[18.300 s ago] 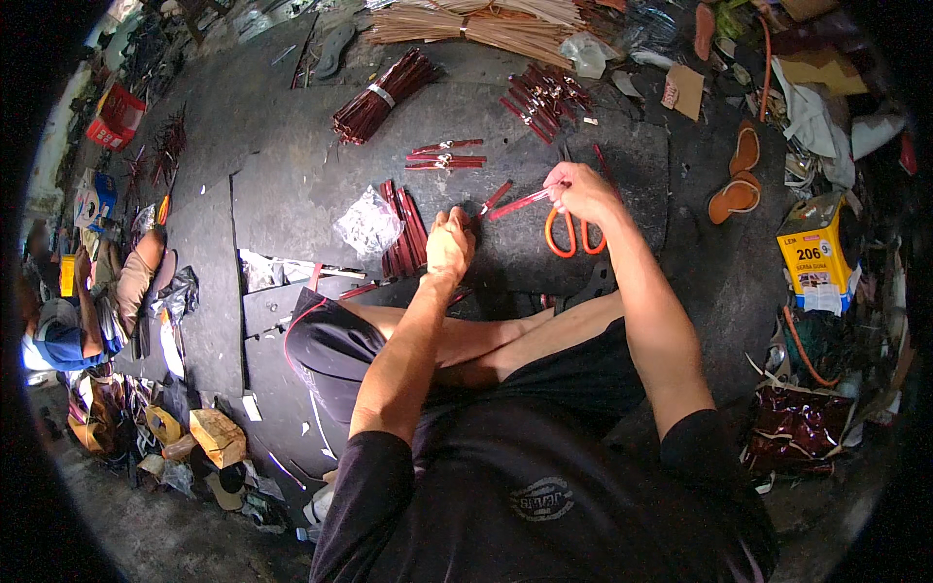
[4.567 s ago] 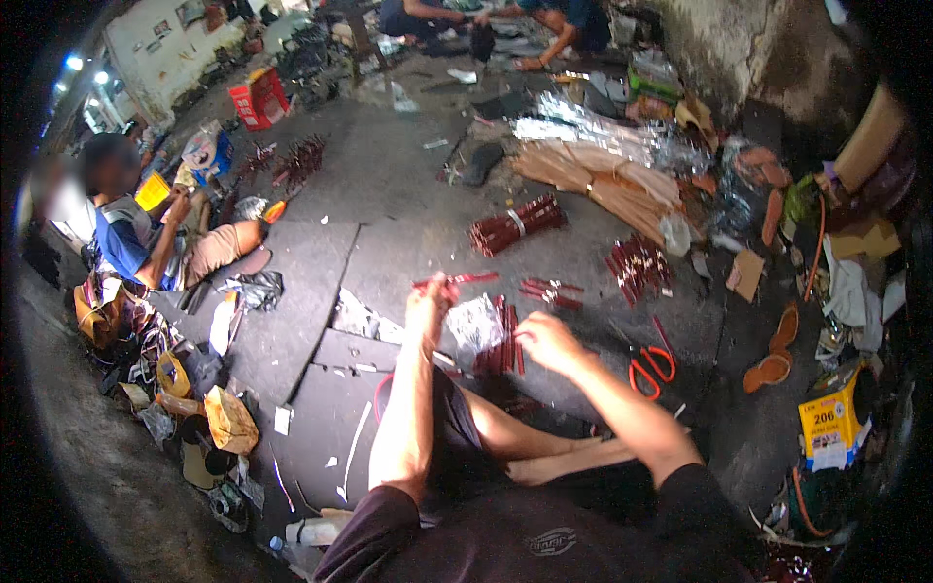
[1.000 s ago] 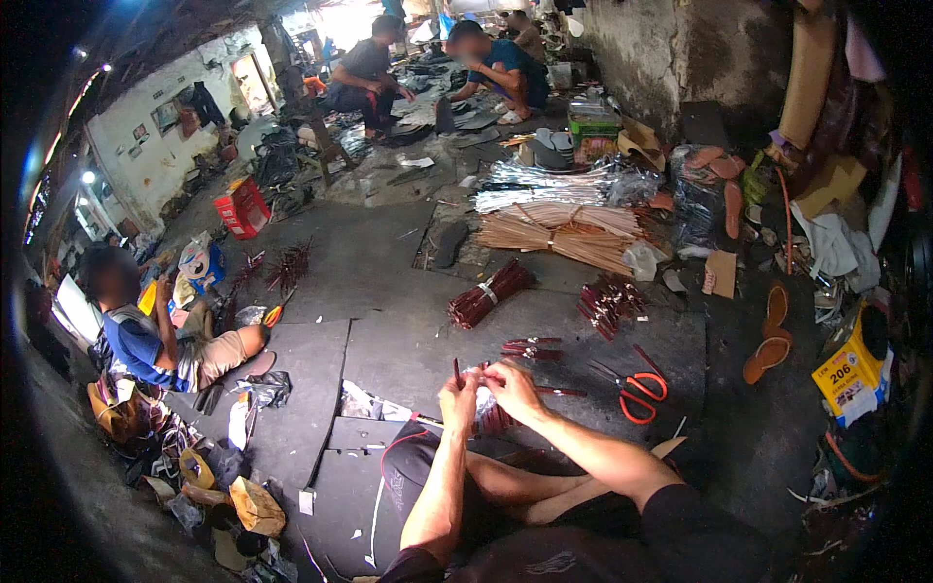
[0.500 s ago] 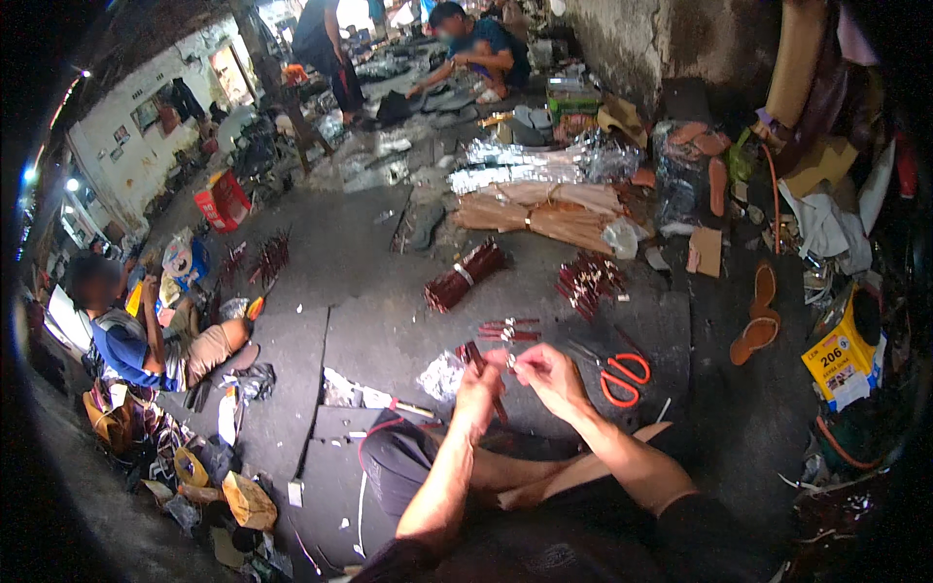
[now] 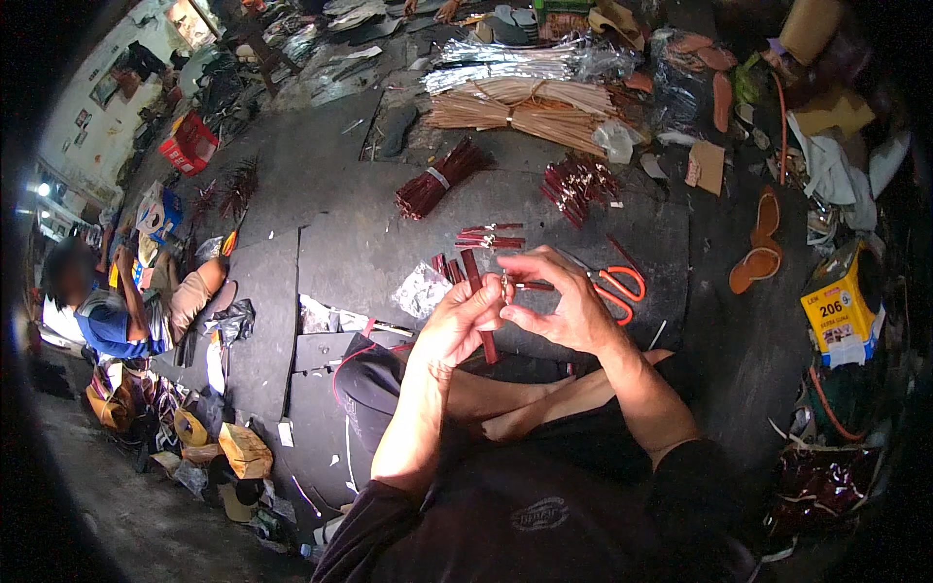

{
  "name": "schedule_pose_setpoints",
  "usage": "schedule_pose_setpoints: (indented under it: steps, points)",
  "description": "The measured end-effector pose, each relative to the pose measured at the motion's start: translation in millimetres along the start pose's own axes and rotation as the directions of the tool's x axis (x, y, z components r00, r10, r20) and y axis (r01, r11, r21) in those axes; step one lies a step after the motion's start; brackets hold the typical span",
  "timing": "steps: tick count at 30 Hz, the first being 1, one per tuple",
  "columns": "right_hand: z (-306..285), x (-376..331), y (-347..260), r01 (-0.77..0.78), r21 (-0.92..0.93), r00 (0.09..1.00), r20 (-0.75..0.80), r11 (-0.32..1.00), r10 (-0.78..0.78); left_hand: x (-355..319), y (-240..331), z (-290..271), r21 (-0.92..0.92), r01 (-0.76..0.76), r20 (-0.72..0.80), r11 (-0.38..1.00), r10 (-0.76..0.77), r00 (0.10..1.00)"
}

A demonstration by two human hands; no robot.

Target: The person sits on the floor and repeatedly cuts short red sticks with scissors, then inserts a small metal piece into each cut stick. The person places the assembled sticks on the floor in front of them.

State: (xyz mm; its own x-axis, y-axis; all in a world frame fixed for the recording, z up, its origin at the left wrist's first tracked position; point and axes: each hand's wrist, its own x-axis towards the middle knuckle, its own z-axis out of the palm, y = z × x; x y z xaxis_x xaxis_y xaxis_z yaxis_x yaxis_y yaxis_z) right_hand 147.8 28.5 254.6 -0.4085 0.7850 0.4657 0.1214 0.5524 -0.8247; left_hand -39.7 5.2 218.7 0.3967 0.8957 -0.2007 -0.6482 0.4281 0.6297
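In front of my crossed legs, my left hand [image 5: 449, 319] is closed on a dark red strap [image 5: 472, 266] that stands up between thumb and fingers. A small shiny metal buckle [image 5: 504, 283] shows at the left fingertips. My right hand [image 5: 588, 313] curves beside it, thumb and forefinger apart on either side of the buckle, with nothing visibly gripped. Just beyond lie a few dark red straps with buckles [image 5: 491, 237]. Orange-handled scissors [image 5: 634, 282] rest right of my hands, their blades partly hidden. A crumpled clear plastic bag [image 5: 418, 290] lies to the left.
Farther out are a tied bundle of dark red straps [image 5: 428, 191], a pile of buckled straps [image 5: 578, 190] and bundled tan strips [image 5: 530, 115]. Tan soles [image 5: 756, 270] and a yellow box [image 5: 838, 309] stand right. Another person [image 5: 121, 316] sits left, near scraps.
My view has tilted down. My right hand's fingers, earlier pinched near the buckle, have spread apart from it. My left hand still holds the strap.
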Motion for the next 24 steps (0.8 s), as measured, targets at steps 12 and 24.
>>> schedule_pose_setpoints:
  steps: [12, 24]
  points:
    - [-4.4, -3.9, 2.1, 0.085, -0.097, 0.996, -0.016, 0.992, -0.087, -2.8, -6.3, -5.1, -0.373, 0.192, 0.192, 0.908, -0.127, 0.973]
    - [-10.7, -2.8, 6.2, 0.098, -0.052, 0.995, 0.031, 0.994, -0.096, -6.9, -2.4, -7.7, -0.204, 0.135, 0.130, 0.970, -0.110, 0.985]
